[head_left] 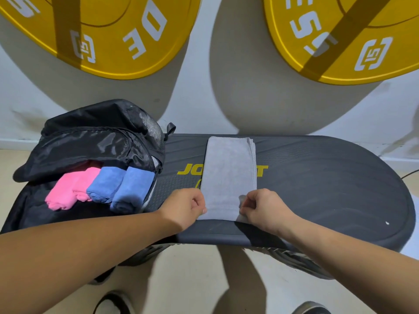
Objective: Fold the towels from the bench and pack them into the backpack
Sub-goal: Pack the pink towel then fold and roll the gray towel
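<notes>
I see the grey towel [229,173] folded into a long strip across the middle of the desk [328,189], covering part of its yellow lettering. My left grip [188,207] pinches its near left corner and my right grip [260,207] pinches its near right corner. At the left end of the desk, the open backpack [97,137] holds a pink towel [70,189] and two blue towels [133,189].

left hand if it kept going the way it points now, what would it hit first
The grey towel: the left hand points right and slightly away, and it grips the towel's near left edge. Past it, the right hand at the other near corner looks next, though depth is unclear.
</notes>
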A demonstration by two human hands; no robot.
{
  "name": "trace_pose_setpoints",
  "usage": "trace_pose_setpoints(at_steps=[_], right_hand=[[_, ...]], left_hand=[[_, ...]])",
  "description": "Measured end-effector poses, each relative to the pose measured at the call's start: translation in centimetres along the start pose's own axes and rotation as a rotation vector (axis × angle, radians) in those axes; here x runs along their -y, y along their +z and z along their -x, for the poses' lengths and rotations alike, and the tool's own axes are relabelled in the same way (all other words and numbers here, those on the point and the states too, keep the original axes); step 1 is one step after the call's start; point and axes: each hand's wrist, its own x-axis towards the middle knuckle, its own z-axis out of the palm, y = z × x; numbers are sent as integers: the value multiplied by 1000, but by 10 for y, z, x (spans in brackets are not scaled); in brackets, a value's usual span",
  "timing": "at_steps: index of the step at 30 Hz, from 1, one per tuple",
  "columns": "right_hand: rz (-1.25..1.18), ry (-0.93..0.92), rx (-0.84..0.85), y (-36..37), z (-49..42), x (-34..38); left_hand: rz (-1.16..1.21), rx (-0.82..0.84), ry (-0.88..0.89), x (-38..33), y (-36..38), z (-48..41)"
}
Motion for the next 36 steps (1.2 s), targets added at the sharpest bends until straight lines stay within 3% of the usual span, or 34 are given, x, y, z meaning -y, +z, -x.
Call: trace_pose_setpoints(at_steps=[2,4,6,8,15,20,23,27,30,32,34,36], right_hand=[[103,-60,-38,3,0,-1],[397,-294,-142,8,2,-2],[666,-457,-115,11,6,3],[805,-543,-140,15,8,2],[850,-571,-168,19,12,-9],[803,-671,-217,9,13,-14],[449,-443,-219,7,12,-15],[-41,-84,-106,-7,-3,-14],[27,-36,-47,-12,-12,-12],[78,-27,-47,-12,-19,-14],[283,-140,-145,-11,-20,-11],[531,-320,-204,-5,-19,-5]], left_hand=[[-235,3,222,-4,-4,2],[-564,92,463,-15,-3,5],[-827,198,489,-29,1,11],[-936,215,454,-33,7,13],[-809,136,411,-19,10,17],[-481,17,399,-5,7,11],[-169,-93,259,1,6,4],[86,-118,59,6,3,-11],[18,-124,115,9,5,-17],[-138,-125,287,11,5,-20],[-424,-79,512,10,4,-23],[-662,-72,623,2,3,-21]])
